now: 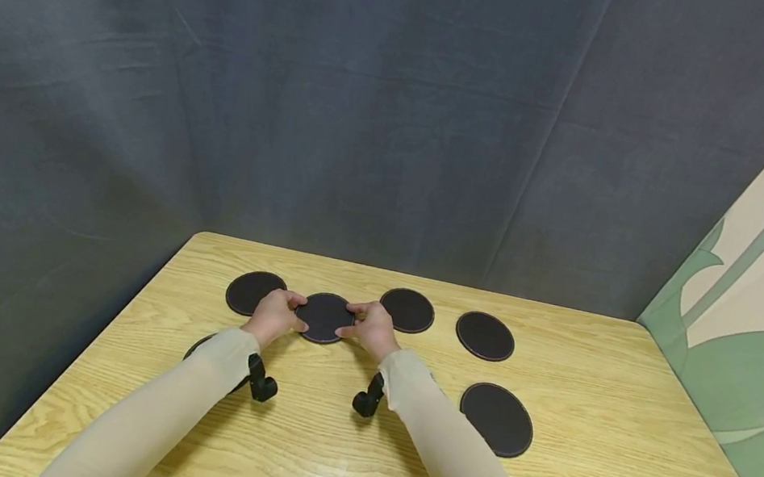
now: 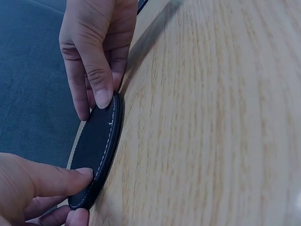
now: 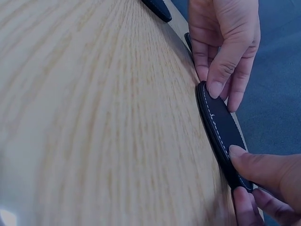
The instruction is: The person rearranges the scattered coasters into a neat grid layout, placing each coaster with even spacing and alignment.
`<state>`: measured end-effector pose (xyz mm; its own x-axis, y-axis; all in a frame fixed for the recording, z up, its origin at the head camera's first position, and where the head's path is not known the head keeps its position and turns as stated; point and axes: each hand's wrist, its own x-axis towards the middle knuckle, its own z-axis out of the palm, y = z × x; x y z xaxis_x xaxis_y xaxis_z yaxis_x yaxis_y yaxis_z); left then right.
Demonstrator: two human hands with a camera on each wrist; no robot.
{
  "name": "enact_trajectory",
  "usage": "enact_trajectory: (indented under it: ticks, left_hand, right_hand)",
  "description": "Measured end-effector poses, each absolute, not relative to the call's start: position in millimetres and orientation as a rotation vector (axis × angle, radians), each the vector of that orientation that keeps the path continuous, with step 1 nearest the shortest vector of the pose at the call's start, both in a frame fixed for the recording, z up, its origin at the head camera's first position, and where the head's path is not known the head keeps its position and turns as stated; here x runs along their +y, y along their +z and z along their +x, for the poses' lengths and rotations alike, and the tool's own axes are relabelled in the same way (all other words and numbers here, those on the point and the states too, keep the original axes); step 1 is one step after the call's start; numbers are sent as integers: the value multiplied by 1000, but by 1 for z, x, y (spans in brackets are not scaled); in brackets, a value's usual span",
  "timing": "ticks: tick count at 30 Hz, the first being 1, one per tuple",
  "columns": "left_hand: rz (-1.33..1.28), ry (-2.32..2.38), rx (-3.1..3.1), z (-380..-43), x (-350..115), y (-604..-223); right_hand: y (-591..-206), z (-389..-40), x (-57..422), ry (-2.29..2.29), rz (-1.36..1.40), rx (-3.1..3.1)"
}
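Observation:
Between both hands is a round black coaster [image 1: 324,318] with white stitching near its rim. My left hand [image 1: 274,315] pinches its left edge, thumb on top and fingers at the side and below. Opposite, my right hand [image 1: 372,328] pinches the right edge in the same way. In the left wrist view the coaster [image 2: 94,139] lies low at the wooden table's surface. Its edge looks layered in the right wrist view; I cannot tell whether a second coaster lies beneath.
More black coasters lie around: one left of my left hand [image 1: 253,290], one beyond my right hand [image 1: 409,309], another farther right [image 1: 485,335], one nearer at right [image 1: 497,419]. My left sleeve [image 1: 185,390] partly covers another. A dark curtain [image 1: 385,109] hangs behind the table [image 1: 618,435].

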<state>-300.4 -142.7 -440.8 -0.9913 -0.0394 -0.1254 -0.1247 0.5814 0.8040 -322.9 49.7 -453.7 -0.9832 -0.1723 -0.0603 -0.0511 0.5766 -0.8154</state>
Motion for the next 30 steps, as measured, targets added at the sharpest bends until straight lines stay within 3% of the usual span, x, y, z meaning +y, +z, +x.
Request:
enact_trajectory:
  ticks: [30]
  left_hand:
    - [-112, 1311, 2726, -302, -144, -441]
  right_hand:
    - [-456, -325, 46, -1298, -163, 2708]
